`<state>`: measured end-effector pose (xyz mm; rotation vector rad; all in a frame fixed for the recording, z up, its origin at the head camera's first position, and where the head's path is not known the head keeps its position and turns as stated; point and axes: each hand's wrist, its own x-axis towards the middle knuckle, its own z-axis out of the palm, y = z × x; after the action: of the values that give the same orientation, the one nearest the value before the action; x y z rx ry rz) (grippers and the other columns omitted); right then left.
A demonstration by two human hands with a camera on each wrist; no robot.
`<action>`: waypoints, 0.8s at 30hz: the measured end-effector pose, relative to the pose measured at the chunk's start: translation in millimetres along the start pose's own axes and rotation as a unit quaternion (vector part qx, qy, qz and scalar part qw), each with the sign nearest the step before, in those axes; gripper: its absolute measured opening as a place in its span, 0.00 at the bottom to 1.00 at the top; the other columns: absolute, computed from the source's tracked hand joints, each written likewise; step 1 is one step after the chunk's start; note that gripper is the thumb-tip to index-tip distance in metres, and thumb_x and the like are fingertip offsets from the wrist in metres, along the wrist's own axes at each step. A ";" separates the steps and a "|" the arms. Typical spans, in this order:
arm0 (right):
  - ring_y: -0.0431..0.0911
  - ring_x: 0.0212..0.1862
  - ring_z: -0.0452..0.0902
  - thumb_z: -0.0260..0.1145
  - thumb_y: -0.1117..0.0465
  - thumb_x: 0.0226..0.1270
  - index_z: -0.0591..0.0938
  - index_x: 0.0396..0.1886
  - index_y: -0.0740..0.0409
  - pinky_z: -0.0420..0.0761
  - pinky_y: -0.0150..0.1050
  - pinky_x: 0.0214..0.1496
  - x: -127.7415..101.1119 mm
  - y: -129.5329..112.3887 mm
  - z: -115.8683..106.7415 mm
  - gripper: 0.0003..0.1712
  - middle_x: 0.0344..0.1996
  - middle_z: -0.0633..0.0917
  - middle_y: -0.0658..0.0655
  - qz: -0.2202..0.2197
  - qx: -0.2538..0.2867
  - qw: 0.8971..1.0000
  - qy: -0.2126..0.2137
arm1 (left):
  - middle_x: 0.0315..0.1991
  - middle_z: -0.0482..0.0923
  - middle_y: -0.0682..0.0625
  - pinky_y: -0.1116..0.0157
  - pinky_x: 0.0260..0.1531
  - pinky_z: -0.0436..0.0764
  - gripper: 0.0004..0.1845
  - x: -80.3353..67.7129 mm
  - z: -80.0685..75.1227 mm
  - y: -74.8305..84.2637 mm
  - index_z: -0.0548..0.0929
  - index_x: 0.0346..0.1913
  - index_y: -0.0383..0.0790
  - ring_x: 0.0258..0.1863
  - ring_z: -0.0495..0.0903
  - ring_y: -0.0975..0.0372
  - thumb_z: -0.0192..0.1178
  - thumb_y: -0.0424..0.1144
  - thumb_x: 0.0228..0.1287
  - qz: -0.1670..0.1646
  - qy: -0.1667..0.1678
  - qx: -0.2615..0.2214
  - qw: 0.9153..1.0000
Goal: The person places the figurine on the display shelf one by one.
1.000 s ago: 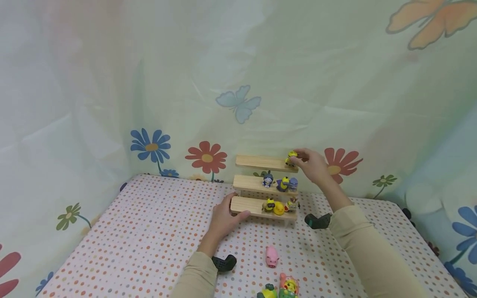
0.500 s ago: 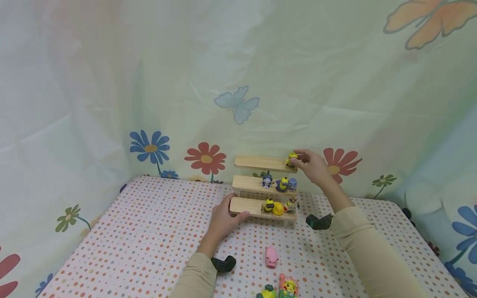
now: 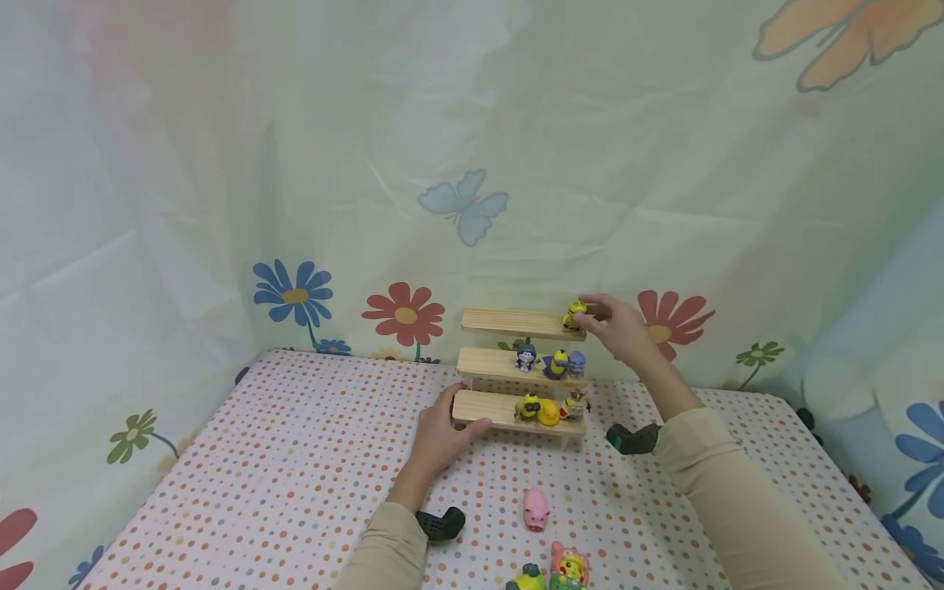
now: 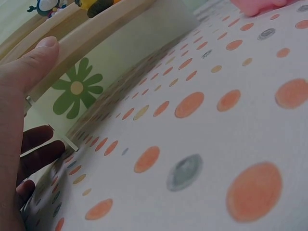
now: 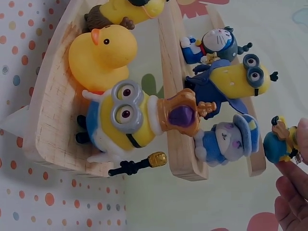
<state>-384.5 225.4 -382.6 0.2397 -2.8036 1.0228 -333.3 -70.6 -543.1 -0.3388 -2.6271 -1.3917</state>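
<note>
At the right end of the top tier of a three-tier wooden display shelf [image 3: 494,320], my right hand [image 3: 618,329] pinches a small yellow figurine [image 3: 573,315]. In the right wrist view this figurine [image 5: 278,144] also shows teal and brown parts, partly covered by the fingers. My left hand [image 3: 441,433] grips the left end of the bottom tier, thumb [image 4: 41,57] along its front edge and other fingers below. The middle tier bears a blue cat figurine [image 5: 211,44], a caped minion figurine [image 5: 231,82] and a blue-capped figurine [image 5: 226,142].
The bottom tier bears a yellow rubber duck [image 5: 101,57], a crowned minion figurine [image 5: 125,115] and another yellow figurine [image 3: 528,406]. Nearer on the dotted tablecloth [image 3: 310,483] lie a pink pig [image 3: 535,509], a yellow-green toy [image 3: 528,578] and a pink-and-green figurine [image 3: 569,567].
The head view has shifted slightly. Both hands keep the same hold, and the yellow figurine stays at the right end of the top tier.
</note>
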 end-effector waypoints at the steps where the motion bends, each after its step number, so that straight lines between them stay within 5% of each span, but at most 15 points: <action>1: 0.61 0.59 0.72 0.56 0.47 0.71 0.66 0.69 0.58 0.74 0.57 0.54 0.0 -0.1 -0.4 0.32 0.61 0.74 0.68 0.000 0.002 1.000 -0.002 | 0.57 0.76 0.47 0.47 0.54 0.70 0.46 0.0 0.0 -0.3 0.63 0.70 0.47 0.52 0.76 0.54 0.62 0.68 0.51 0.001 0.001 -0.001 1.000; 8: 0.62 0.60 0.69 0.56 0.44 0.70 0.62 0.72 0.56 0.78 0.57 0.47 -6.5 -3.8 -8.7 0.37 0.62 0.74 0.67 -0.009 0.019 0.999 0.030 | 0.56 0.77 0.47 0.51 0.52 0.73 0.46 -0.1 0.2 -0.7 0.63 0.70 0.47 0.51 0.78 0.55 0.62 0.67 0.52 0.007 0.000 0.001 1.000; 11: 0.61 0.59 0.71 0.56 0.42 0.69 0.63 0.71 0.54 0.77 0.57 0.51 -26.8 -19.1 -14.0 0.36 0.59 0.76 0.64 -0.001 0.066 0.993 0.095 | 0.56 0.77 0.48 0.53 0.51 0.75 0.46 -1.4 0.2 0.4 0.63 0.70 0.48 0.51 0.78 0.57 0.63 0.67 0.51 0.006 -0.001 -0.001 1.000; 15: 0.50 0.49 0.76 0.57 0.46 0.70 0.72 0.64 0.53 0.79 0.40 0.47 -71.4 -52.5 -7.3 0.28 0.50 0.81 0.58 -0.024 0.092 0.986 0.139 | 0.57 0.77 0.47 0.53 0.51 0.75 0.46 -1.8 -0.8 2.0 0.63 0.70 0.48 0.51 0.78 0.56 0.63 0.67 0.51 0.008 0.001 -0.001 1.000; 17: 0.45 0.43 0.77 0.61 0.49 0.69 0.77 0.59 0.54 0.79 0.35 0.40 -97.6 -69.2 2.3 0.23 0.45 0.83 0.54 -0.062 0.056 0.992 0.094 | 0.57 0.77 0.47 0.53 0.51 0.76 0.46 -1.5 -1.1 3.1 0.63 0.70 0.47 0.52 0.78 0.56 0.63 0.66 0.52 0.013 -0.001 -0.002 1.000; 20: 0.41 0.42 0.78 0.66 0.51 0.64 0.80 0.54 0.51 0.79 0.37 0.42 -135.9 -89.4 20.1 0.20 0.43 0.84 0.50 -0.113 -0.032 0.991 -0.060 | 0.56 0.77 0.47 0.53 0.51 0.76 0.46 -1.4 -1.2 4.4 0.63 0.70 0.47 0.51 0.79 0.57 0.62 0.66 0.52 0.014 -0.004 -0.002 1.000; 24: 0.36 0.42 0.77 0.69 0.43 0.56 0.80 0.53 0.43 0.79 0.39 0.42 -173.3 -103.8 49.9 0.25 0.44 0.82 0.44 -0.134 -0.135 0.941 -0.279 | 0.56 0.78 0.47 0.53 0.50 0.76 0.46 -2.4 -2.4 4.5 0.64 0.69 0.47 0.51 0.79 0.56 0.62 0.67 0.52 0.004 -0.001 0.002 1.000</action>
<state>-198.8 131.8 -388.8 0.9826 -3.2184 0.5577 -329.7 -70.4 -538.7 -0.3508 -2.6271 -1.3840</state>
